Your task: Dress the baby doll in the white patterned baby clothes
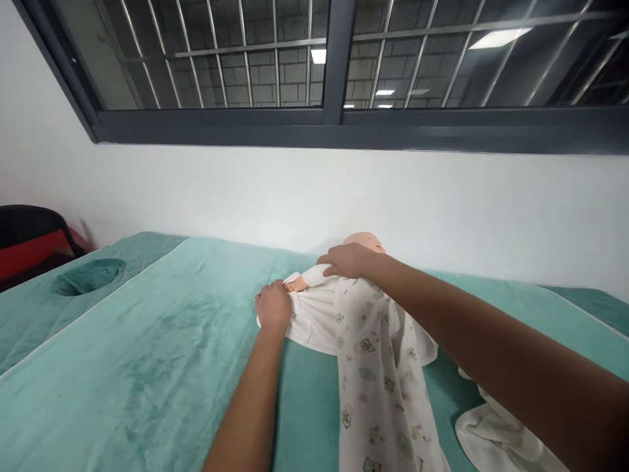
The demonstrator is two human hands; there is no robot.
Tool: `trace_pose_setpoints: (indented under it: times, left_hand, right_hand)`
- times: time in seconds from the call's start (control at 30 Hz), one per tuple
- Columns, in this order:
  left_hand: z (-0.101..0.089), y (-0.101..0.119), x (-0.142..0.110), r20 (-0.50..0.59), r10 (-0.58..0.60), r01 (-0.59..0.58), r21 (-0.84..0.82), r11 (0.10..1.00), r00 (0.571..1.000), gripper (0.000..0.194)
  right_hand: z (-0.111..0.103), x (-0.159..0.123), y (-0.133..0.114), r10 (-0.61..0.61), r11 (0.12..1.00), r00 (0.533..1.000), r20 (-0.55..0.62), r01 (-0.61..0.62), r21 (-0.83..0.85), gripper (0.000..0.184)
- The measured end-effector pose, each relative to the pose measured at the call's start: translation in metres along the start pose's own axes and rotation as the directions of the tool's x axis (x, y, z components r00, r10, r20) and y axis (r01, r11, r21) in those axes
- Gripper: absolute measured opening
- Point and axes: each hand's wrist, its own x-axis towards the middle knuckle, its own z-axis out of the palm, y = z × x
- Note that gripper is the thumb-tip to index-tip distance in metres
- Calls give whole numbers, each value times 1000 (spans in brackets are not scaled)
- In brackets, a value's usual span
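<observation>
On the green bed (187, 328), the right forearm (472, 321) partly blocks a white cloth (496, 436). The left hand (274, 307) grips the garment's sleeve (314, 321); the right hand (346, 260) clasps the doll's arm (313, 276).

A bed (162, 341) in a green plush cover runs across the scene, with pale seams and a round hollow (88, 276) at far left. A doll (362, 238) lies by its far edge, a printed white garment (376, 373) stretching nearward from it. A white cloth (498, 436) lies crumpled at near right.
</observation>
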Motion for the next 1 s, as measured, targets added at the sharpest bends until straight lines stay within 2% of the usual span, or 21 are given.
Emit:
trace_pose_setpoints:
  times: [0.3,0.37,0.43,0.53,0.63,0.73,0.8,0.87,0.93,0.97,1.0]
  left_hand:
    - [6,-5,-6,-30,17,-17,-20,1000,999,37]
    - [7,-5,-8,-80,68,-72,-60,996,994,47]
    - [6,-6,-9,-129,168,-181,-94,979,977,54]
    - [2,-11,-10,-145,255,-269,-84,960,956,45]
    - [-3,-18,-8,-155,207,-216,-40,976,966,39]
    - [-6,-23,-7,-150,163,-168,-21,986,975,38]
    - [-5,-23,-7,-127,133,-136,-16,991,983,37]
    - [-3,-20,-9,-123,114,-114,8,994,986,36]
    - [0,-15,-11,-144,113,-109,35,993,983,36]
    - [1,-12,-12,-152,116,-111,44,993,982,37]
    - [3,-10,-13,-155,116,-110,47,993,981,37]
  right_hand:
    - [0,-5,0,73,996,994,-76,-68,61,38]
    - [4,-3,-3,35,998,998,-53,-32,53,40]
    - [10,2,-7,-10,999,1000,-17,11,43,40]
    - [20,9,-15,-43,998,999,15,42,48,42]
    - [26,12,-20,-49,990,999,-15,51,128,45]
    - [31,0,-18,28,958,987,-160,20,287,45]
    - [41,-18,-12,175,912,935,-308,-36,408,43]
    - [61,-44,0,374,837,821,-431,-98,538,43]
    - [91,-72,16,537,757,698,-474,-152,635,44]
    - [108,-86,25,574,747,664,-479,-186,639,45]
    - [125,-98,33,562,775,656,-503,-205,598,44]
